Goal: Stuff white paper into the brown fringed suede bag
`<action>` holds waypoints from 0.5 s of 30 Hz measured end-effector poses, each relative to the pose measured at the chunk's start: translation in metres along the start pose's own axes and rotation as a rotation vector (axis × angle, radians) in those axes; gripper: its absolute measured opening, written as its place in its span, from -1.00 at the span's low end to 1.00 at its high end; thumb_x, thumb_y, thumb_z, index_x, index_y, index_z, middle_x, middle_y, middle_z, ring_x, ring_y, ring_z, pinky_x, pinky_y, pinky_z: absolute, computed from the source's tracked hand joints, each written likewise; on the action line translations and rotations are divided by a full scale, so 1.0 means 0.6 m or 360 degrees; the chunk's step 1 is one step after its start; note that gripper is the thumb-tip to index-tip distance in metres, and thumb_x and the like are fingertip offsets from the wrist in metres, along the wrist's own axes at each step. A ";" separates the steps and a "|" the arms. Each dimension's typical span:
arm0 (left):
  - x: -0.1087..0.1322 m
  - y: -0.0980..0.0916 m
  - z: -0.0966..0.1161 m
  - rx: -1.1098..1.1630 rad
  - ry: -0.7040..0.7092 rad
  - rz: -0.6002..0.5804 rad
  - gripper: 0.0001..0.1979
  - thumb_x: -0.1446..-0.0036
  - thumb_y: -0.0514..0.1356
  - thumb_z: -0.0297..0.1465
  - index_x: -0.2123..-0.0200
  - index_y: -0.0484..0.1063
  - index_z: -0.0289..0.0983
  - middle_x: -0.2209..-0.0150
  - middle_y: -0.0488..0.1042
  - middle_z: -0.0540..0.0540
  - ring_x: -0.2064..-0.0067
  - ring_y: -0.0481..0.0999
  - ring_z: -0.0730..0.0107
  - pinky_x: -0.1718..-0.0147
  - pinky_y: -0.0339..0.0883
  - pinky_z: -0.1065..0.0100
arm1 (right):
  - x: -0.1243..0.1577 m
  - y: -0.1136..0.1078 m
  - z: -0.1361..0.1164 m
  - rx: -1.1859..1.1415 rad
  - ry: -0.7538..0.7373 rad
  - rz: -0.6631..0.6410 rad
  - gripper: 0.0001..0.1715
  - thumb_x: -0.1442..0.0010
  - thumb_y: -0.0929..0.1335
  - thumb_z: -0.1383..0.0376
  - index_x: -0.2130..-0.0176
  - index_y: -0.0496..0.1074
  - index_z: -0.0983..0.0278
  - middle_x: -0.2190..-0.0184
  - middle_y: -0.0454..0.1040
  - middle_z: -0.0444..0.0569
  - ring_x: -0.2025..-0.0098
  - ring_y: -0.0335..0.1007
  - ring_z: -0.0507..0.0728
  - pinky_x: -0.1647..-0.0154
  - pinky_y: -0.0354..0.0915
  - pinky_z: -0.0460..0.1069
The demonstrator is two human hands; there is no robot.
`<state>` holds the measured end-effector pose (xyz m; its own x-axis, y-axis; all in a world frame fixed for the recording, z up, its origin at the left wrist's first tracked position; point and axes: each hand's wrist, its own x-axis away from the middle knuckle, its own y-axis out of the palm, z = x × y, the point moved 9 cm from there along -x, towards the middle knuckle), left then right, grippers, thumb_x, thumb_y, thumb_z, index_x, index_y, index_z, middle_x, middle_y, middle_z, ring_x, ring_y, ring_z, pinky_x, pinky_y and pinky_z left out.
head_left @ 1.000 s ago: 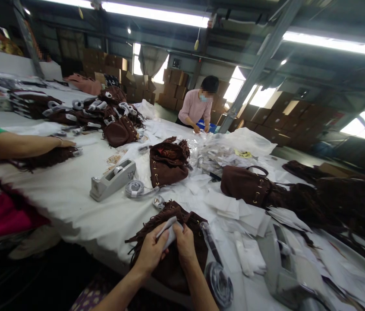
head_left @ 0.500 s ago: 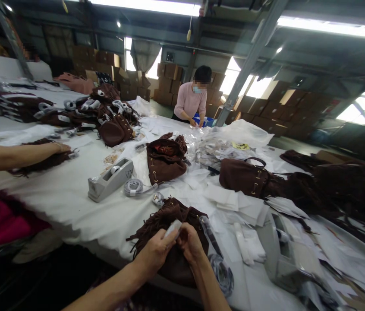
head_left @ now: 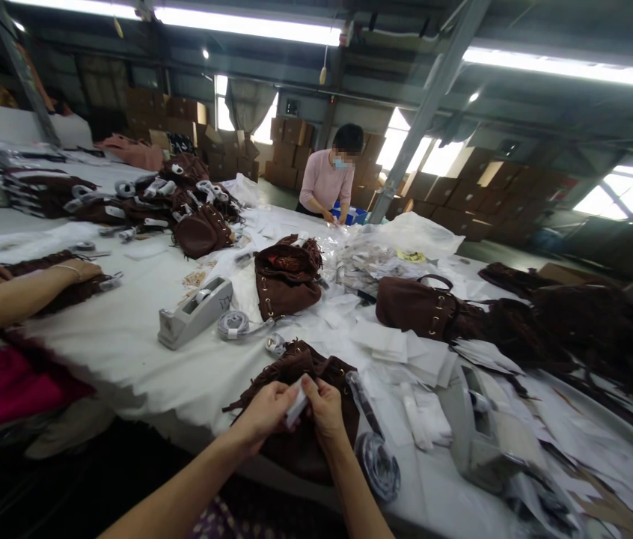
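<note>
A dark brown fringed drawstring bag (head_left: 302, 453) lies at the table's front edge, below my hands. Over it, my left hand (head_left: 267, 410) and my right hand (head_left: 325, 410) pinch a small white wrapped piece (head_left: 297, 405) from both sides. The right thumb presses on its upper end; what the wrapping covers is hidden. Beside the bag's right side sits a coiled strap (head_left: 378, 466) in clear plastic. A small wrapped bundle (head_left: 274, 343) touches the fringe at the back left.
A grey tape dispenser (head_left: 196, 313) and a coiled strap (head_left: 233, 324) stand ahead left. Another dispenser (head_left: 479, 427) and white paper sheets (head_left: 406, 348) lie right. More brown bags (head_left: 288, 278) are farther back. A co-worker's arm (head_left: 30, 299) reaches in from the left; another person (head_left: 331, 180) stands opposite.
My right hand has turned so its thumb lies over the white piece, which now tilts more upright. The co-worker's arm at left has drawn back, and a second hand shows there.
</note>
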<state>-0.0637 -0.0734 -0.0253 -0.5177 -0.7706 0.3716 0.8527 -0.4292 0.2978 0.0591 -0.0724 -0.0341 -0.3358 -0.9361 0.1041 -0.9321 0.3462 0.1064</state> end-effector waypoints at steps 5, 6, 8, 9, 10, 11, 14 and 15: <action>-0.009 0.011 0.007 -0.0497 0.0199 0.0098 -0.62 -0.07 0.12 -0.05 0.35 0.26 -0.28 0.55 0.39 0.00 0.56 0.40 0.43 0.63 0.20 0.46 | 0.007 -0.012 -0.008 0.0091 -0.0093 0.0099 -0.51 0.03 0.42 -0.05 0.53 0.37 0.33 0.77 0.17 -0.26 0.72 -0.01 -0.10 0.73 -0.09 -0.14; -0.009 0.011 0.007 -0.0567 0.0220 0.0141 -0.66 -0.08 0.12 -0.09 0.35 0.25 -0.27 0.56 0.38 0.02 0.58 0.38 0.44 0.64 0.19 0.46 | 0.009 -0.015 -0.008 0.0108 -0.0104 0.0115 -0.52 0.02 0.42 -0.05 0.52 0.37 0.32 0.76 0.17 -0.27 0.72 -0.01 -0.10 0.73 -0.08 -0.14; -0.008 0.009 0.007 -0.0665 0.0295 0.0199 -0.74 -0.10 0.12 -0.17 0.37 0.23 -0.25 0.59 0.34 0.06 0.61 0.34 0.49 0.64 0.16 0.48 | 0.011 -0.018 -0.007 0.0141 -0.0118 0.0142 -0.53 0.00 0.41 -0.04 0.51 0.37 0.32 0.75 0.16 -0.27 0.71 -0.02 -0.10 0.72 -0.08 -0.14; -0.008 0.010 0.008 -0.0674 0.0347 0.0199 -0.77 -0.11 0.12 -0.20 0.39 0.22 -0.25 0.61 0.32 0.09 0.62 0.31 0.52 0.64 0.14 0.49 | 0.011 -0.018 -0.006 0.0156 -0.0122 0.0150 -0.53 -0.01 0.41 -0.04 0.51 0.37 0.32 0.75 0.16 -0.27 0.72 -0.02 -0.10 0.73 -0.08 -0.14; -0.008 0.011 0.007 -0.0646 0.0392 0.0183 -0.78 -0.11 0.11 -0.21 0.40 0.21 -0.24 0.63 0.28 0.11 0.64 0.28 0.54 0.65 0.11 0.50 | 0.012 -0.018 -0.005 0.0168 -0.0124 0.0153 -0.54 -0.02 0.40 -0.04 0.51 0.36 0.32 0.75 0.16 -0.27 0.72 -0.03 -0.10 0.73 -0.08 -0.14; -0.010 0.011 0.004 -0.0578 0.0416 0.0154 -0.77 -0.11 0.11 -0.21 0.41 0.20 -0.23 0.64 0.25 0.13 0.65 0.24 0.56 0.67 0.07 0.51 | 0.011 -0.017 -0.004 0.0177 -0.0125 0.0152 -0.54 -0.03 0.40 -0.03 0.52 0.36 0.32 0.75 0.16 -0.27 0.72 -0.03 -0.10 0.73 -0.08 -0.14; -0.016 0.011 -0.011 -0.0179 0.0362 0.0034 -0.70 -0.07 0.17 -0.15 0.39 0.16 -0.21 0.60 0.21 0.16 0.65 0.16 0.61 0.71 -0.07 0.55 | 0.009 -0.014 -0.002 0.0190 -0.0133 0.0134 -0.54 -0.03 0.40 -0.03 0.52 0.34 0.31 0.73 0.18 -0.26 0.71 -0.01 -0.10 0.72 -0.06 -0.14; -0.017 0.013 -0.016 -0.0038 0.0325 -0.0020 -0.68 -0.05 0.19 -0.13 0.38 0.15 -0.21 0.57 0.23 0.15 0.64 0.16 0.63 0.71 -0.11 0.57 | 0.008 -0.013 -0.003 0.0191 -0.0138 0.0130 -0.54 -0.03 0.40 -0.02 0.52 0.34 0.31 0.73 0.18 -0.26 0.70 -0.01 -0.10 0.72 -0.05 -0.14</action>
<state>-0.0510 -0.0734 -0.0351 -0.5052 -0.8438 0.1812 0.8490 -0.4482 0.2797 0.0650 -0.0795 -0.0327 -0.4168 -0.9087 0.0211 -0.9089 0.4165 -0.0184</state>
